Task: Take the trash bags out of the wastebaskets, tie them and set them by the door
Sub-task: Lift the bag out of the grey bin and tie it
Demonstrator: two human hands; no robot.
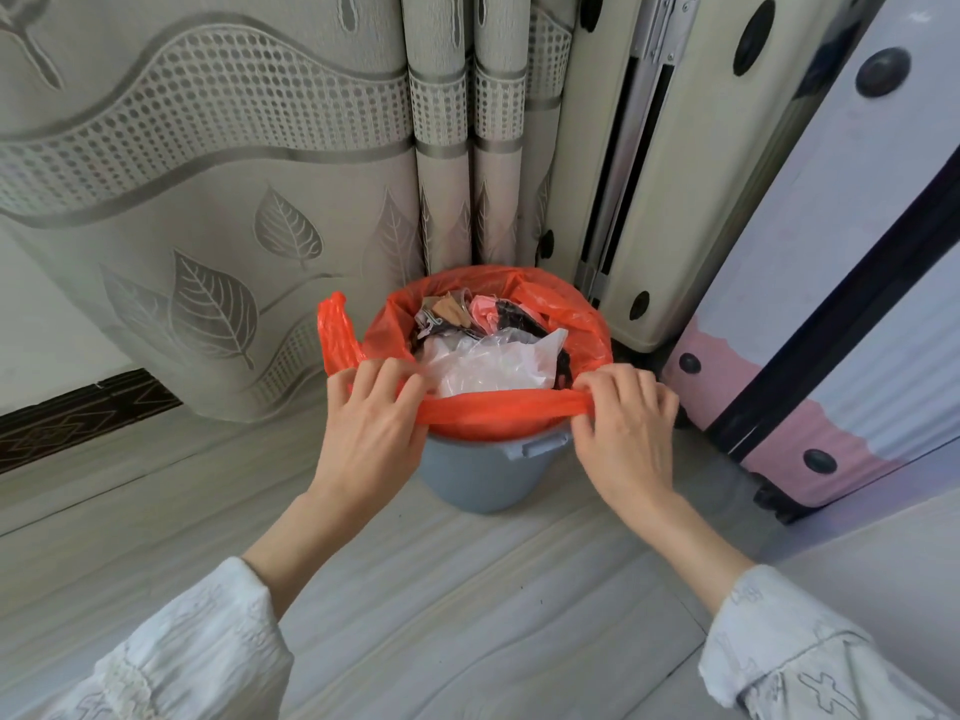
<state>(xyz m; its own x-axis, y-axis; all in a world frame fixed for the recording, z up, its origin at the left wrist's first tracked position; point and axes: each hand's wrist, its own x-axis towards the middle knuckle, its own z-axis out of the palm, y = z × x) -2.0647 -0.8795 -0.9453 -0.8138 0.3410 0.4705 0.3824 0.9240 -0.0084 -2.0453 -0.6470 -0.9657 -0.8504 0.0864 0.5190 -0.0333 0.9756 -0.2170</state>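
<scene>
An orange trash bag [545, 314] lined a grey-blue wastebasket [483, 470] standing on the floor [467, 589] before a leaf-patterned curtain [218, 200], beside a pink-and-white suitcase [810, 356]. Both hands gripped the bag's near rim: left hand [371, 428] and right hand [623, 428] each curled around the bunched plastic.

Single head-worn view, wide-angle.
Camera looks forward and steeply down from close range at the floor [467, 589] before a curtain [208, 174].
</scene>
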